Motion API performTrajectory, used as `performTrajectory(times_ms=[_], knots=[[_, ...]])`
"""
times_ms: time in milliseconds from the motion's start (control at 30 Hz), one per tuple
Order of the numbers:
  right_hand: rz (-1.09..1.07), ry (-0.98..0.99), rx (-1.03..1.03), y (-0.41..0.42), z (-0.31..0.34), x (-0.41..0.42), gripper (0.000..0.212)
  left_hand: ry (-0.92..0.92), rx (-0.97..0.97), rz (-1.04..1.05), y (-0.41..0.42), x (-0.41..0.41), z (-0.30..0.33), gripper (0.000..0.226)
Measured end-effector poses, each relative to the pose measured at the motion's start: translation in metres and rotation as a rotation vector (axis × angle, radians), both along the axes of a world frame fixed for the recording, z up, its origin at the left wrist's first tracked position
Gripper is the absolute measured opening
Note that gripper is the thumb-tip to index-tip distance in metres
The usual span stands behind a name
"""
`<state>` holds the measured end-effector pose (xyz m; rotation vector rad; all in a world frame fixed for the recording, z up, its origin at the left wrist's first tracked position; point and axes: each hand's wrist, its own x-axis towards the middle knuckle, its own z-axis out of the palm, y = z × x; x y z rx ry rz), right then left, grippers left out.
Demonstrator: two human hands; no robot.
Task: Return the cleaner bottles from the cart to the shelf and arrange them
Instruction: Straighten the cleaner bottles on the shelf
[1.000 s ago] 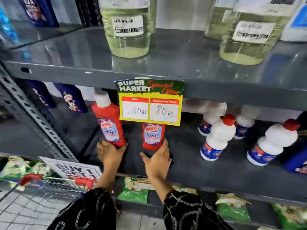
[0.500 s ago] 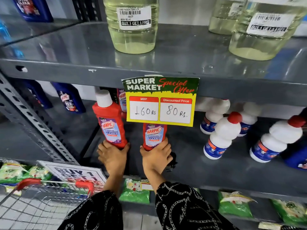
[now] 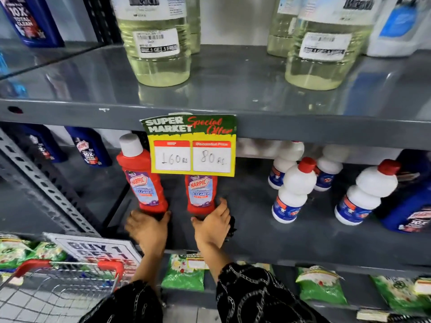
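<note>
Two red Harpic cleaner bottles stand on the grey middle shelf. The left red bottle has a white cap and leans slightly; my left hand cups its base. The top of the right red bottle is hidden behind a yellow price sign; my right hand wraps around its base. Both hands touch the bottles with fingers curled at their bottoms. The wire cart with red handle grips sits at the lower left.
White bottles with red caps stand to the right, with a big blue bottle at the far right. Blue bottles stand at the back left. Large jugs of pale liquid fill the upper shelf. Green packets lie below.
The view has tilted down a little, so the shelves sit lower in frame. My hands have stayed at the bases of the two red bottles, and the left bottle leans slightly more.
</note>
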<state>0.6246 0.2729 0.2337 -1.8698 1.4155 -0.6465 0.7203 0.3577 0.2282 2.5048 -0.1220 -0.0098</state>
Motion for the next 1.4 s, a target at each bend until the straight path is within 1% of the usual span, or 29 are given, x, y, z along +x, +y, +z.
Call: performTrajectory(times_ms=[67, 133, 167, 233, 267, 300, 367, 433, 467, 533, 567, 633, 700, 733, 800, 900, 1033, 1267, 1400], knots=[[0.089, -0.066, 0.029, -0.003, 0.001, -0.027, 0.083, -0.08, 0.051, -0.023, 0.002, -0.026, -0.005, 0.079], [0.127, -0.115, 0.048, -0.011, 0.0, -0.059, 0.063, -0.155, -0.004, -0.045, -0.004, -0.061, -0.012, 0.059], [0.12, -0.131, 0.059, -0.017, -0.001, -0.077, 0.055, -0.173, -0.044, -0.09, -0.01, -0.079, -0.016, 0.05], [0.079, -0.165, 0.076, -0.034, -0.001, -0.114, 0.043, -0.161, -0.097, -0.257, -0.032, -0.112, -0.018, 0.037], [0.04, -0.171, 0.078, -0.045, -0.001, -0.133, 0.038, -0.126, -0.092, -0.37, -0.048, -0.126, -0.017, 0.037], [-0.01, -0.165, 0.077, -0.058, 0.0, -0.153, 0.035, -0.07, -0.054, -0.491, -0.065, -0.141, -0.015, 0.043], [-0.121, -0.174, 0.07, -0.088, 0.002, -0.193, 0.032, 0.002, 0.038, -0.697, -0.101, -0.167, -0.009, 0.063], [-0.24, -0.233, 0.041, -0.121, 0.004, -0.231, 0.038, 0.046, 0.03, -0.767, -0.131, -0.186, -0.006, 0.08], [-0.301, -0.243, 0.018, -0.138, 0.005, -0.249, 0.044, 0.077, -0.018, -0.756, -0.142, -0.193, -0.005, 0.083], [-0.362, -0.194, -0.015, -0.17, 0.005, -0.28, 0.059, 0.101, -0.128, -0.698, -0.161, -0.203, -0.002, 0.08], [-0.35, -0.157, -0.018, -0.186, 0.006, -0.292, 0.068, 0.093, -0.155, -0.671, -0.169, -0.206, 0.0, 0.08], [-0.248, -0.108, 0.001, -0.218, 0.006, -0.308, 0.084, 0.092, -0.154, -0.624, -0.185, -0.212, 0.003, 0.086], [-0.108, -0.109, 0.037, -0.244, 0.006, -0.313, 0.092, 0.076, -0.139, -0.56, -0.195, -0.215, 0.005, 0.09], [-0.055, -0.105, 0.057, -0.253, 0.006, -0.314, 0.093, 0.053, -0.129, -0.539, -0.199, -0.216, 0.003, 0.09], [-0.017, -0.069, 0.058, -0.259, 0.005, -0.313, 0.09, 0.024, -0.115, -0.524, -0.203, -0.215, -0.002, 0.086], [-0.011, -0.022, -0.012, -0.257, -0.003, -0.313, 0.089, 0.036, -0.138, -0.519, -0.202, -0.212, -0.008, 0.08], [0.085, 0.078, -0.131, -0.255, -0.008, -0.311, 0.094, 0.026, -0.151, -0.516, -0.203, -0.211, -0.009, 0.079], [0.098, 0.058, -0.155, -0.256, -0.009, -0.314, 0.087, 0.016, -0.116, -0.53, -0.203, -0.211, -0.008, 0.074], [0.116, 0.056, -0.147, -0.255, -0.006, -0.315, 0.082, 0.014, -0.129, -0.538, -0.201, -0.212, -0.006, 0.075]])
